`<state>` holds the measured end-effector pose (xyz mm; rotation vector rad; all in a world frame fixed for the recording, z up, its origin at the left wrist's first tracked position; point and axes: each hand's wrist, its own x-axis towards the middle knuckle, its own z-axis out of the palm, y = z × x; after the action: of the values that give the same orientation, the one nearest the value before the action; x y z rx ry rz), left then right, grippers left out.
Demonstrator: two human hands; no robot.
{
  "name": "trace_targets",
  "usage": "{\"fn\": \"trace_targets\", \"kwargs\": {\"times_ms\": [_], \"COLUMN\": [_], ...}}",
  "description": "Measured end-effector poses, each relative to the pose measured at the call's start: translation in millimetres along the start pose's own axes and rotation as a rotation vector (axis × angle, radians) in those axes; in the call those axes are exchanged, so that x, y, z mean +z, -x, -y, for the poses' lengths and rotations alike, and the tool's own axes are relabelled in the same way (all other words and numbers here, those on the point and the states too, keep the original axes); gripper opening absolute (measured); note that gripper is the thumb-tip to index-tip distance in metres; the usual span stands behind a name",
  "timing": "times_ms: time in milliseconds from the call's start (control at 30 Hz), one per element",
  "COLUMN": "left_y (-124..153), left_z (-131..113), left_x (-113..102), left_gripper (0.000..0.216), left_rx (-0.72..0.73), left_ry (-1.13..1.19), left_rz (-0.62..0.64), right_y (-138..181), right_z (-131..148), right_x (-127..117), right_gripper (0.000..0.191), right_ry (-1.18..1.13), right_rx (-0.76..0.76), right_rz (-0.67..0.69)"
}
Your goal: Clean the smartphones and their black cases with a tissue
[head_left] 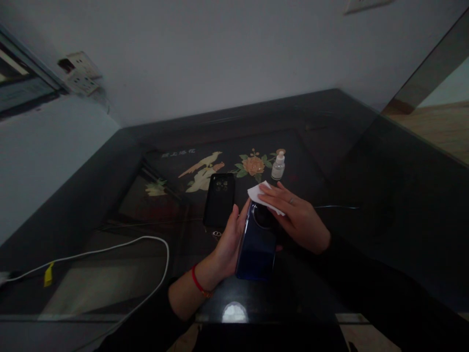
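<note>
My left hand (230, 244) is closed around a dark blue smartphone (256, 249), whose back with a round camera ring faces up. A white wipe (256, 191) lies over the phone's top end, and the fingers of my right hand (298, 215) press it there. The wipe hides part of the phone's upper edge. Just left of the phone, a black phone case (219, 200) with camera cut-outs rests on the dark table (315, 288). Beyond my right hand stands a small clear bottle (278, 167) with a white dropper top.
A white cable (146, 238) with a yellow tag (48, 275) curves across the table's left side. Wall sockets (82, 73) are at the upper left, above the table. The table's back edge meets the wall (220, 54). A flower and bird picture decorates the tabletop.
</note>
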<state>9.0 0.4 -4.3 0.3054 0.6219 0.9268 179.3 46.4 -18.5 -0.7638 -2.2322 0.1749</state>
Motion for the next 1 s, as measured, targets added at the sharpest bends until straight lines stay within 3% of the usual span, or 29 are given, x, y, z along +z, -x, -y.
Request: {"fn": "trace_targets", "kwargs": {"times_ms": [167, 300, 433, 700, 867, 1000], "left_y": [-2.3, -2.6, -2.3, -4.8, -5.9, -4.4], "left_z": [3.0, 3.7, -0.2, -16.7, -24.5, -22.0], "left_x": [-2.0, -2.1, -1.5, -7.6, -9.5, -8.1], "left_gripper": [0.056, 0.059, 0.065, 0.064, 0.061, 0.059], "left_rx": [0.031, 0.022, -0.018, 0.106, 0.176, 0.103], "left_ry": [0.002, 0.031, 0.112, 0.147, 0.112, 0.099], "left_rz": [-0.08, -0.041, -0.109, -0.094, -0.123, -0.003], "right_y": [-0.2, -0.8, 0.4, -1.3, -1.9, -1.4], "right_z": [6.0, 10.3, 17.4, 20.1, 8.6, 0.1], "right_x": [1.6, 3.0, 6.0, -2.7, -10.9, -11.0], "right_gripper": [0.039, 0.037, 0.034, 0.029, 0.032, 0.041], "right_ry": [0.028, 0.079, 0.091, 0.054, 0.009, -0.005], "right_rx": [-0.173, -0.171, -0.266, -0.362, -0.222, 0.021], "right_rz": [0.051, 0.038, 0.091, 0.11, -0.043, -0.16]}}
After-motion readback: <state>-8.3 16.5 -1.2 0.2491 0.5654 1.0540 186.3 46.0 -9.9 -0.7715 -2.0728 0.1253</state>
